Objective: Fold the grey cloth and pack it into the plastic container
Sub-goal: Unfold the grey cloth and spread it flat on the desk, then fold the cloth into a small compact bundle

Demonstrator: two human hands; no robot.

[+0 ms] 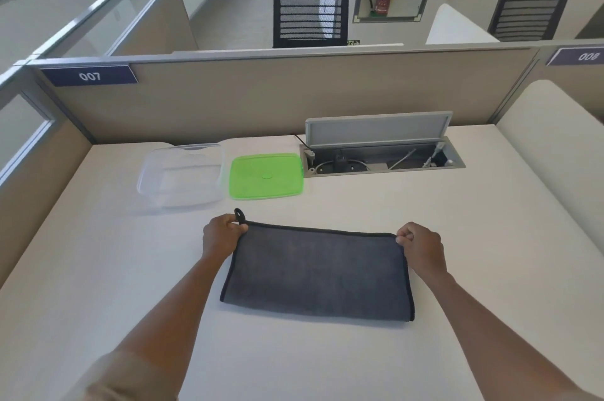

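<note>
While the grey cloth [315, 273] lies flat on the white counter [457, 237], it looks folded once already, with the fold at the near side and the loose edges at the far side. The left hand [222, 237] pinches the far left corner, just beside the small black hanging loop [239, 216], and the right hand [420, 245] pinches the far right corner. Both hands are closed on the cloth and stand well apart, one at each end.

The plastic container [181, 176] stands open farther back on the left, and its green lid [266, 176] lies just beside it on the right. I judge that the cloth is still too wide for the container, so one more fold is needed.

Some risks I see from here: if one hand lets go of a layer, the two edges can slide apart and the fold becomes crooked. If the next fold is uneven, the bundle may be bulky and press over the container rim. The loop could also stick out.
</note>
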